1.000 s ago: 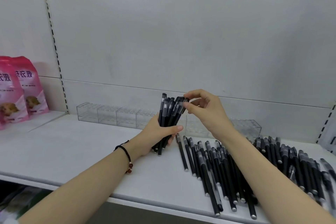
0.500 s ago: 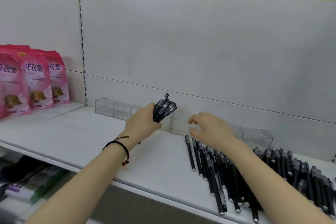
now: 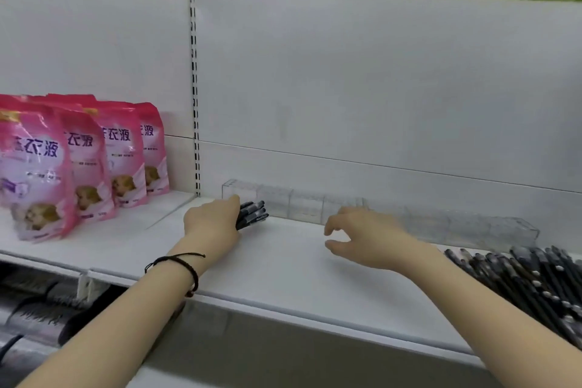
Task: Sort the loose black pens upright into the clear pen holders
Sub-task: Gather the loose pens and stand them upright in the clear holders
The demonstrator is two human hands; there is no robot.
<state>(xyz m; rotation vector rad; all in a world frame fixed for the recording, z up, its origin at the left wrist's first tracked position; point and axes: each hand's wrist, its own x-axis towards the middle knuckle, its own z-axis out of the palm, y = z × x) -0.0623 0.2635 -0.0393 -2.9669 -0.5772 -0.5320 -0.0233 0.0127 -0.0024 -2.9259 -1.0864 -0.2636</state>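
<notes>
"Delivering, I'd tag it: left hand (image 3: 214, 224) clenched round a bundle of black pens (image 3: 253, 214), down low on the shelf (image 3: 283, 264), right in front of the left end of the clear pen holders (image 3: 304, 208)."

"Pens upright?"

"No. Bundle lies nearly level, caps pointing right, toward the holder wall. Touching it or just short, can't tell, too blurry."

"Other hand?"

"Right hand (image 3: 368, 238) holds nothing, fingers loosely curled, thumb apart, hovering over the shelf just before the middle compartments. Near the holders, not clearly on them."

"Anything in the holders?"

"Compartments look bare from where I stand, but it's clear plastic, so don't quote me. Loose pens (image 3: 535, 280) lie in a heap far right on the shelf, well apart from both hands."

"Progress?"

"Early, I'd judge. Nothing seated upright that I can see, big heap remaining."

"Next move?"

"Guessing: tip the bundle to vertical, lift it over the rim, lower it into one compartment. Right hand could steady the holder, since light plastic may slide back. Bundle's thick, might jam or splay if the slot is narrow."

"Other stuff?"

"Pink bags (image 3: 78, 161) in the next bay left, black bracelet (image 3: 179, 264) on the left wrist. Not involved."
</notes>
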